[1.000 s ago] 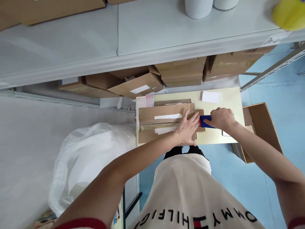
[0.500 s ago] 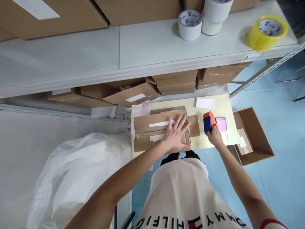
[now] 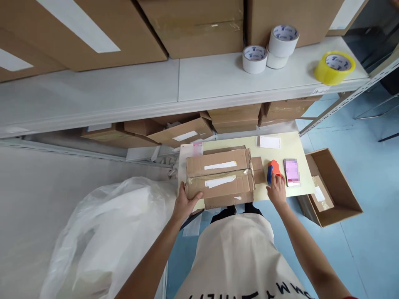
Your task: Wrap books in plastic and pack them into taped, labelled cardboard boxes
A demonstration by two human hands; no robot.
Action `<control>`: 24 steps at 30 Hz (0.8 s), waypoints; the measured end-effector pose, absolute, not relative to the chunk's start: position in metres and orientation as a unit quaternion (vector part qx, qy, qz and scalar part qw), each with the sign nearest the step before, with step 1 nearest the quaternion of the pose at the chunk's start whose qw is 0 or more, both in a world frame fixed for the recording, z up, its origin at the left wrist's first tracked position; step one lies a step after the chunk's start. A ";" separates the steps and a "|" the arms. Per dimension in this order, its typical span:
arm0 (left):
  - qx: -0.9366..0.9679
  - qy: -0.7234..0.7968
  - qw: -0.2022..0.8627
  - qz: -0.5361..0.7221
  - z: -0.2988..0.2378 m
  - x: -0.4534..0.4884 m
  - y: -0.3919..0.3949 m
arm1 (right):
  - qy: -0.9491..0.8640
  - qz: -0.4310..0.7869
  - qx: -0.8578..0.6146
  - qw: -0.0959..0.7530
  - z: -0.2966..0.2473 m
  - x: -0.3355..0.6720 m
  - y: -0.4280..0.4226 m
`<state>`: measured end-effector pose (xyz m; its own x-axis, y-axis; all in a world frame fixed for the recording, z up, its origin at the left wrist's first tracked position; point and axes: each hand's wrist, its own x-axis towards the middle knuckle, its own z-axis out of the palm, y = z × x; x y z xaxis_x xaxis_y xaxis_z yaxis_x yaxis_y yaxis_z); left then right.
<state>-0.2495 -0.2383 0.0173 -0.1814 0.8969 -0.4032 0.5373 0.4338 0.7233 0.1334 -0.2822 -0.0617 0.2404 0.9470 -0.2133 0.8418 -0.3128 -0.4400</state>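
A taped cardboard box with white labels lies on a small pale yellow table. My left hand grips the box at its near left corner, thumb on top. My right hand rests on a blue and orange tape dispenser standing on the table just right of the box; its fingers curl against the dispenser's near side. A phone lies right of the dispenser. A white slip lies at the table's far side.
A grey shelf above carries big cardboard boxes, white tape rolls and a yellow roll. More boxes sit under it. An open carton stands on the blue floor right of the table. A large clear plastic bag lies to the left.
My left hand slid from the top of the box to its near left corner. My right hand set the tape dispenser upright on the table and stays on it. The camera tilted up.
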 end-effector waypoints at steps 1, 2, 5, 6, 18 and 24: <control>0.464 0.717 0.460 0.242 0.012 -0.253 -0.241 | -0.595 0.234 -0.755 0.144 -0.058 0.128 -0.283; 0.442 0.697 0.498 0.266 0.007 -0.255 -0.243 | -0.613 0.254 -0.728 0.173 -0.056 0.121 -0.282; 0.385 0.648 0.569 0.329 -0.001 -0.257 -0.247 | -0.625 0.347 -0.653 0.251 -0.048 0.095 -0.278; 0.377 0.640 0.574 0.343 0.000 -0.257 -0.246 | -0.617 0.369 -0.640 0.270 -0.044 0.088 -0.275; 0.418 0.601 0.516 0.445 0.040 -0.263 -0.175 | -0.458 0.331 -0.750 0.345 0.056 0.079 -0.194; 0.373 0.592 0.603 0.383 0.024 -0.260 -0.152 | -0.490 0.353 -0.736 0.307 0.030 0.068 -0.168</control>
